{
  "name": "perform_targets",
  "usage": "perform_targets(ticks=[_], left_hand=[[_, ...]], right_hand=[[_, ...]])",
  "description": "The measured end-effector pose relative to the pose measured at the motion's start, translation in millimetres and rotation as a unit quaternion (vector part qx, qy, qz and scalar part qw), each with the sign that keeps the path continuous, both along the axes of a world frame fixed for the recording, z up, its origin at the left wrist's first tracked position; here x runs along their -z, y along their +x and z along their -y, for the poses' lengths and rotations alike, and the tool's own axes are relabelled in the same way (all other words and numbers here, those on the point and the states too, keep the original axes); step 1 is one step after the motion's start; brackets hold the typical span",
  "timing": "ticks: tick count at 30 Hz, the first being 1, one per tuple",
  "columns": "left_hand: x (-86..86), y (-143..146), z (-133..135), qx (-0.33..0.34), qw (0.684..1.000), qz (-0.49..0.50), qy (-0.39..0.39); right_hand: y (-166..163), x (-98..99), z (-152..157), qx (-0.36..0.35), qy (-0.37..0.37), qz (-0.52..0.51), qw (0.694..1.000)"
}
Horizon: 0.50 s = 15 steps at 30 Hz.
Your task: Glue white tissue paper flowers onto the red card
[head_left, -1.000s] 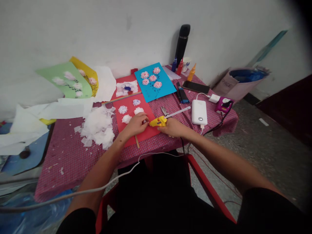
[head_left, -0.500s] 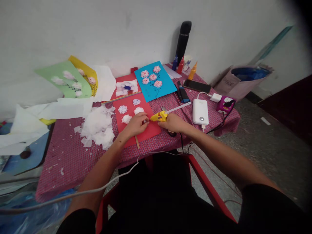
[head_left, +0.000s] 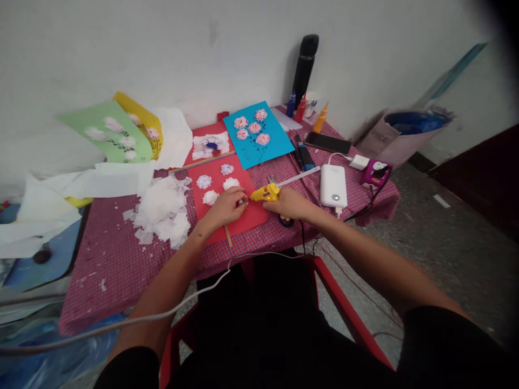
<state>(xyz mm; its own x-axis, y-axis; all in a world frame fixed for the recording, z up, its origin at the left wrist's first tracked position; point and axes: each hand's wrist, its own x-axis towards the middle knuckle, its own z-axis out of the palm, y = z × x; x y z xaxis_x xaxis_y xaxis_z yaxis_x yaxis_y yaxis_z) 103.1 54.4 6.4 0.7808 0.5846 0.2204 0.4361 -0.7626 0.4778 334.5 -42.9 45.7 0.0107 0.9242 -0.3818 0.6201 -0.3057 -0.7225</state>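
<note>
My right hand [head_left: 290, 204] is closed around a yellow hot glue gun [head_left: 264, 193], its nozzle pointing left and a long translucent glue stick [head_left: 300, 176] jutting from its back. Just left of the nozzle, my left hand [head_left: 230, 206] is pinched over a red sheet of card [head_left: 249, 213]. Something small and pale shows at its fingertips, too small to make out. Several ruffled paper flowers, among them a white one [head_left: 210, 198] and a bluish one [head_left: 204, 182], lie on the card. A wooden stick [head_left: 228, 236] crosses its lower edge.
Torn white tissue paper [head_left: 162, 210] is heaped on the left. Behind lies a blue card [head_left: 257, 135] with pink flowers. To the right are a white power bank [head_left: 333, 186], a phone [head_left: 327, 142], paint bottles [head_left: 320, 118] and scissors [head_left: 286, 221]. A white cable [head_left: 194, 294] hangs across the front.
The glue gun has tilted very slightly and the far end of its glue stick sits a little higher and further right. My left hand stays in nearly the same place.
</note>
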Motion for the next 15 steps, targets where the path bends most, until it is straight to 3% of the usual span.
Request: perform_targets(ticks=[8,15], left_hand=[[-2.3,1,1,-0.004,1.000,-0.004,-0.007],[-3.5,2,1,-0.003,1.000,-0.011,-0.002]], right_hand=[[-1,-1.6,3,-0.010,-0.009,0.019,1.000],[-6,-14.3,8,-0.030,-0.007,0.090,0.995]])
